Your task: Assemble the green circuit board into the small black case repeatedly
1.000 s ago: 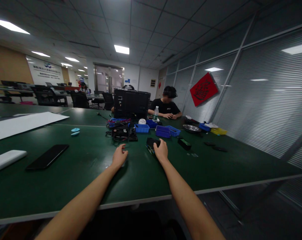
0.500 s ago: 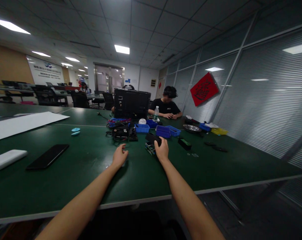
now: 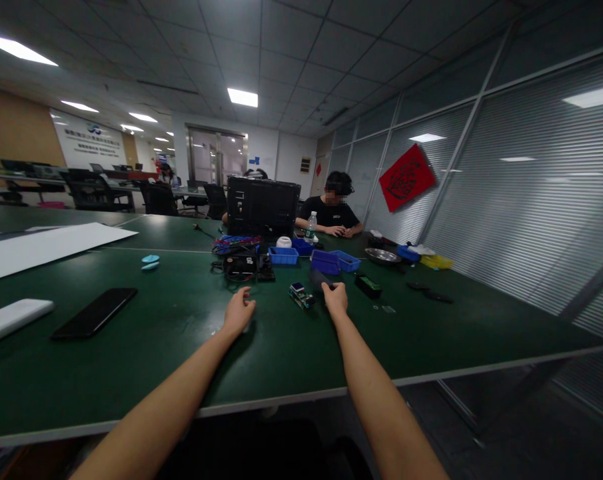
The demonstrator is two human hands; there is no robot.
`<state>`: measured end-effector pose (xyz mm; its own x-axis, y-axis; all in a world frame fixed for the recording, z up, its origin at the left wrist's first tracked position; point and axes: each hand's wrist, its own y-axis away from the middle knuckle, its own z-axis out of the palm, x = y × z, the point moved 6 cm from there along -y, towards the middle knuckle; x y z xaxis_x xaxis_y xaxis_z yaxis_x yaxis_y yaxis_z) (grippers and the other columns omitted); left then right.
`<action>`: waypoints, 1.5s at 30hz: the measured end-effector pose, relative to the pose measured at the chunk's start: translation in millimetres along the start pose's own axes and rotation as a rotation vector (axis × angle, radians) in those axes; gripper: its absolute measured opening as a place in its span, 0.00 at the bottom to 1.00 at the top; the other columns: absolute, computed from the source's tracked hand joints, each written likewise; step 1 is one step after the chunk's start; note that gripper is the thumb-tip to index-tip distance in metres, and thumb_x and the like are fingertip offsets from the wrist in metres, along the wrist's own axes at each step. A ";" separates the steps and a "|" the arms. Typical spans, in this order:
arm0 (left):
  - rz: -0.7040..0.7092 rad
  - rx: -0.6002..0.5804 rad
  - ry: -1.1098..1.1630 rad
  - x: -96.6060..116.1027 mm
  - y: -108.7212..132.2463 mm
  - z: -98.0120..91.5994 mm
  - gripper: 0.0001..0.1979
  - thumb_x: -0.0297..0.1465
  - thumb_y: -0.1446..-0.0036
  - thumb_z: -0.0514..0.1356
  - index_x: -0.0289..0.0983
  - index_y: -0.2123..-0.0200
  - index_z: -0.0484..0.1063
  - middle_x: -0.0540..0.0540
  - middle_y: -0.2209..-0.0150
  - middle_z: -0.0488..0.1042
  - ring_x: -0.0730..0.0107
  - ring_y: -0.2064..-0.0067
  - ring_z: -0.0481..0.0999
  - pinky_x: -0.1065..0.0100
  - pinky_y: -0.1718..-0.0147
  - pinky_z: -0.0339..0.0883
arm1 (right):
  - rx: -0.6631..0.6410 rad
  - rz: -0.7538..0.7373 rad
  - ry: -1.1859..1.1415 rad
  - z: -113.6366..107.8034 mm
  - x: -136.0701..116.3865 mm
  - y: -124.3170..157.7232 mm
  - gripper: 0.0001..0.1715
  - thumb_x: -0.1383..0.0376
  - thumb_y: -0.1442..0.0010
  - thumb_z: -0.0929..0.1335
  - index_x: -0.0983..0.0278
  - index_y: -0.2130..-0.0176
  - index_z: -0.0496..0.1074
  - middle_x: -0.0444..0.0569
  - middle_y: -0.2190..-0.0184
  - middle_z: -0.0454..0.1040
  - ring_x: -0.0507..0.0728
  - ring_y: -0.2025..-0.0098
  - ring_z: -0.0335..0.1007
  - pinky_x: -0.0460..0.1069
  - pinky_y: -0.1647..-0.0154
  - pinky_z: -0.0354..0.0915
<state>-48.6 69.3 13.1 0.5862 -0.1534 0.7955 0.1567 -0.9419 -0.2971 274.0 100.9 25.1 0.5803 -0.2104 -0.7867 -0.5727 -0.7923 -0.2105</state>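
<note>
1. At the far left, a white sheet (image 3: 51, 248) lies on the green table (image 3: 181, 367); nearer, a white slab-shaped device (image 3: 16, 320) lies left of a black smartphone-like slab (image 3: 95, 313).
2. Right of these and farther off sits a small light-blue object (image 3: 150, 262).
3. The left hand (image 3: 239, 312) rests low at the table, fingers loosely curled, thumb apart from them, gripping nothing visible.
4. Beyond it stand a black boxy device (image 3: 241, 267) and a tangle of coloured wires (image 3: 236, 245).
5. Next, a baseball (image 3: 284, 242) shows just behind a blue tray (image 3: 281, 259).
6. A circuit board (image 3: 300, 297) with a small screen lies on the table between the two hands, nearer the right one and apart from both.
7. The right hand (image 3: 336, 300) pinches a dark, blurred casing (image 3: 321, 279) between thumb and fingers, just right of the board and near a dark-blue bin (image 3: 326, 262).
8. Farther right lies a black box with a green top (image 3: 368, 287); beyond it, a metal dish (image 3: 382, 257).
</note>
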 end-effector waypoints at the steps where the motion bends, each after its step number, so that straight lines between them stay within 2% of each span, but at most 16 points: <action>1: 0.001 0.001 0.001 0.1 0.0 0.0 0.22 0.29 0.52 0.55 0.35 0.51 0.62 0.41 0.57 0.70 0.73 0.67 0.71 0.70 0.64 0.64 | -0.058 0.040 -0.011 3.7 3.8 -2.1 0.27 0.51 0.50 0.62 0.67 0.56 0.64 0.55 0.67 0.72 0.57 0.70 0.70 0.49 0.70 0.62; 3: -0.004 0.000 0.002 0.7 0.4 -0.2 0.22 0.29 0.51 0.55 0.35 0.51 0.62 0.41 0.57 0.70 0.73 0.66 0.71 0.70 0.63 0.64 | -0.182 0.098 -0.019 10.6 8.8 -3.6 0.27 0.50 0.47 0.60 0.68 0.58 0.66 0.54 0.73 0.72 0.56 0.76 0.69 0.49 0.74 0.62; 5: -0.013 -0.002 0.003 1.3 0.8 -0.5 0.22 0.29 0.51 0.55 0.35 0.51 0.62 0.42 0.57 0.70 0.74 0.66 0.71 0.70 0.63 0.64 | -0.239 0.097 0.030 11.7 9.7 -3.5 0.28 0.49 0.45 0.57 0.69 0.61 0.68 0.54 0.75 0.72 0.57 0.76 0.69 0.50 0.73 0.62; 7: -0.018 -0.005 0.005 1.8 1.0 -0.6 0.21 0.29 0.51 0.55 0.35 0.51 0.62 0.42 0.57 0.70 0.74 0.66 0.71 0.70 0.63 0.64 | -0.183 0.043 0.124 4.8 7.1 -3.5 0.29 0.49 0.44 0.56 0.69 0.63 0.69 0.58 0.71 0.72 0.59 0.70 0.70 0.52 0.70 0.62; 10: -0.021 -0.012 0.009 1.5 0.6 -0.2 0.22 0.29 0.51 0.55 0.35 0.51 0.62 0.42 0.57 0.70 0.74 0.67 0.71 0.70 0.63 0.64 | -0.031 -0.072 0.222 -8.0 -0.8 -1.4 0.29 0.49 0.45 0.56 0.68 0.59 0.69 0.61 0.61 0.69 0.63 0.59 0.67 0.55 0.63 0.60; 13: -0.025 -0.016 0.009 0.8 0.1 0.2 0.22 0.29 0.51 0.55 0.35 0.51 0.62 0.42 0.57 0.70 0.74 0.67 0.71 0.70 0.64 0.64 | -0.022 -0.205 0.261 -7.5 -9.6 3.3 0.29 0.49 0.47 0.60 0.65 0.54 0.66 0.59 0.56 0.66 0.63 0.54 0.62 0.54 0.59 0.59; 16: -0.023 -0.015 0.012 2.0 0.7 -0.5 0.22 0.29 0.51 0.55 0.35 0.51 0.62 0.42 0.57 0.70 0.74 0.67 0.71 0.71 0.64 0.64 | -0.104 -0.264 0.330 0.1 -12.5 6.9 0.29 0.53 0.51 0.65 0.62 0.52 0.65 0.57 0.56 0.66 0.63 0.53 0.60 0.54 0.58 0.58; 18: -0.028 -0.018 0.011 3.0 1.7 -1.2 0.22 0.29 0.51 0.55 0.35 0.51 0.62 0.42 0.57 0.70 0.74 0.67 0.71 0.71 0.64 0.64 | -0.108 -0.255 0.345 -0.2 -12.3 7.2 0.26 0.55 0.51 0.65 0.62 0.53 0.67 0.57 0.57 0.67 0.63 0.54 0.62 0.53 0.58 0.58; 22: -0.031 -0.021 0.006 3.8 2.8 -1.6 0.22 0.28 0.51 0.55 0.35 0.51 0.62 0.42 0.57 0.70 0.73 0.66 0.71 0.70 0.64 0.64 | 0.093 -0.238 0.162 -18.6 -18.0 8.8 0.22 0.56 0.45 0.60 0.66 0.57 0.69 0.56 0.61 0.69 0.59 0.59 0.66 0.50 0.60 0.59; 23: -0.026 -0.021 0.007 3.7 2.6 -1.3 0.22 0.28 0.51 0.55 0.35 0.51 0.62 0.42 0.57 0.70 0.73 0.67 0.71 0.70 0.64 0.64 | 0.102 -0.242 0.090 -20.5 -20.6 10.7 0.23 0.56 0.44 0.58 0.66 0.57 0.69 0.55 0.63 0.70 0.58 0.61 0.66 0.49 0.61 0.60; 26: -0.010 -0.022 0.002 3.2 1.8 0.3 0.22 0.29 0.51 0.55 0.35 0.51 0.62 0.42 0.57 0.70 0.74 0.68 0.71 0.70 0.64 0.64 | -0.037 -0.342 -0.048 -12.2 -35.0 22.3 0.23 0.55 0.42 0.55 0.64 0.59 0.69 0.50 0.68 0.72 0.56 0.66 0.67 0.47 0.65 0.60; 29: 0.007 -0.024 -0.014 4.4 2.0 1.0 0.22 0.29 0.51 0.55 0.35 0.51 0.62 0.42 0.57 0.70 0.74 0.68 0.71 0.70 0.63 0.64 | -0.155 -0.535 -0.011 0.7 -53.4 40.9 0.19 0.57 0.42 0.57 0.62 0.63 0.72 0.48 0.68 0.73 0.55 0.64 0.66 0.47 0.63 0.59; 35: 0.021 -0.035 -0.035 9.3 4.6 -0.1 0.21 0.28 0.51 0.54 0.35 0.51 0.62 0.42 0.57 0.70 0.73 0.66 0.71 0.70 0.62 0.64 | -0.223 -0.814 0.021 13.2 -70.3 62.6 0.11 0.62 0.47 0.64 0.63 0.73 0.73 0.48 0.66 0.72 0.55 0.60 0.62 0.49 0.57 0.57; 39: 0.017 -0.038 -0.039 9.7 4.8 -0.3 0.21 0.29 0.51 0.54 0.35 0.51 0.63 0.42 0.57 0.70 0.73 0.66 0.71 0.70 0.62 0.64 | -0.273 -0.799 0.022 15.2 -67.7 60.4 0.17 0.58 0.44 0.62 0.62 0.76 0.73 0.47 0.67 0.71 0.54 0.62 0.61 0.49 0.58 0.56; 43: 0.019 -0.044 -0.034 8.6 4.5 0.2 0.22 0.29 0.51 0.54 0.35 0.51 0.62 0.42 0.57 0.70 0.73 0.66 0.71 0.69 0.62 0.64 | -0.261 -0.724 0.052 16.5 -60.4 54.8 0.14 0.56 0.48 0.65 0.61 0.65 0.73 0.48 0.64 0.69 0.55 0.60 0.61 0.49 0.58 0.56; 45: 0.020 -0.051 -0.031 8.6 4.6 0.4 0.22 0.29 0.51 0.54 0.35 0.51 0.62 0.41 0.57 0.70 0.73 0.66 0.71 0.69 0.62 0.64 | -0.303 -0.702 0.088 22.3 -55.9 53.3 0.19 0.58 0.52 0.68 0.61 0.59 0.70 0.48 0.61 0.68 0.55 0.58 0.61 0.48 0.58 0.57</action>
<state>-42.6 63.8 18.3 0.6131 -0.1638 0.7728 0.1048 -0.9528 -0.2850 198.2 83.1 44.9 0.8001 0.3648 -0.4761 0.1229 -0.8767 -0.4651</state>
